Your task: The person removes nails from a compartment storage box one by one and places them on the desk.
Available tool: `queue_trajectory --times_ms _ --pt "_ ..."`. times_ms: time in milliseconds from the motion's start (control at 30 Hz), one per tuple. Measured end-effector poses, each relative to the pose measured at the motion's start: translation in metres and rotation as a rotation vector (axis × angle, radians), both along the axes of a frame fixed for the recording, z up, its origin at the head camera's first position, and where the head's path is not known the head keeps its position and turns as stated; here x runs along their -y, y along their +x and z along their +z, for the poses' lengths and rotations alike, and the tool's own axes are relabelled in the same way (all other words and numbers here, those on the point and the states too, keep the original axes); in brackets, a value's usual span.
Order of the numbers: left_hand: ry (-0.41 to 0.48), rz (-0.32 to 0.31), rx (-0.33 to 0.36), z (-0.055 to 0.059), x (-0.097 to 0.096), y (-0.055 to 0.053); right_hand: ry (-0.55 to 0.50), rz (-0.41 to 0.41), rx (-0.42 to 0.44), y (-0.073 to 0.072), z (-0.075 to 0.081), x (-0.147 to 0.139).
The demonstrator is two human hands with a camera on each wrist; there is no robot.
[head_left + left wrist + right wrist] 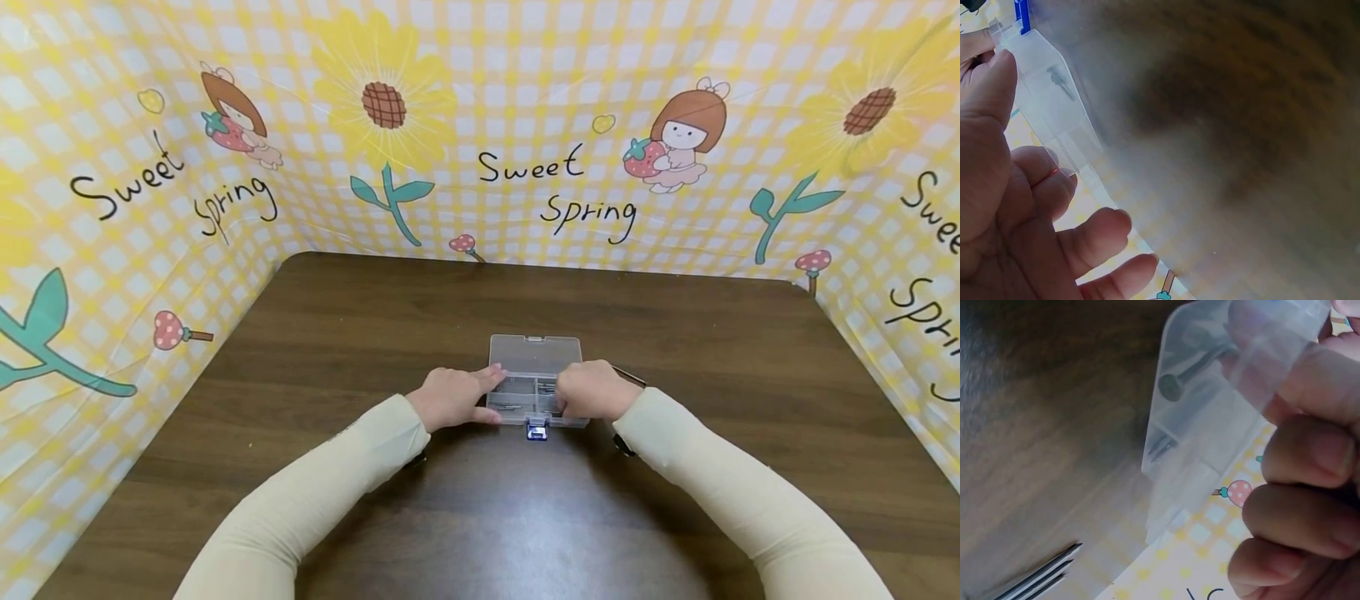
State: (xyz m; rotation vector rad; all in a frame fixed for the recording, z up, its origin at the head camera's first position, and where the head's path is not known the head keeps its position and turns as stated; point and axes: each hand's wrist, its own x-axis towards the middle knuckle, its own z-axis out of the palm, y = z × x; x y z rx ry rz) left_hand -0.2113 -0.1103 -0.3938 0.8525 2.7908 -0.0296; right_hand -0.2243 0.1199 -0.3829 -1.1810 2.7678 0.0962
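A clear plastic divided box lies on the table with its lid raised toward the back. A blue tag shows at its front latch. My left hand grips the box's left side, thumb at the front corner and index finger near the hinge. My right hand reaches into the front right compartment with curled fingers. In the right wrist view, a nail with a round head shows through the cloudy plastic, its shank between the fingertips. Small metal pieces lie in other compartments.
Several thin dark metal rods lie on the table just beyond my right hand. The brown wooden table is bordered by a yellow checked cloth at the back and sides.
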Motion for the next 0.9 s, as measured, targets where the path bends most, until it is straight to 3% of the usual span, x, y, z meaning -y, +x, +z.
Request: queue_trajectory --times_ms 133,700,900 --pt "0.004 -0.007 -0.016 0.0004 0.0002 0.0 0.001 0.005 -0.027 -0.0001 -0.0018 0.0016" --pt "0.054 -0.017 -0.003 0.0015 0.0023 0.0011 0.022 0.093 0.008 -0.0003 -0.0012 0.0018" --pt "0.053 -0.007 0.005 0.0016 0.0008 0.0011 0.044 0.101 0.086 -0.0035 0.0027 0.003"
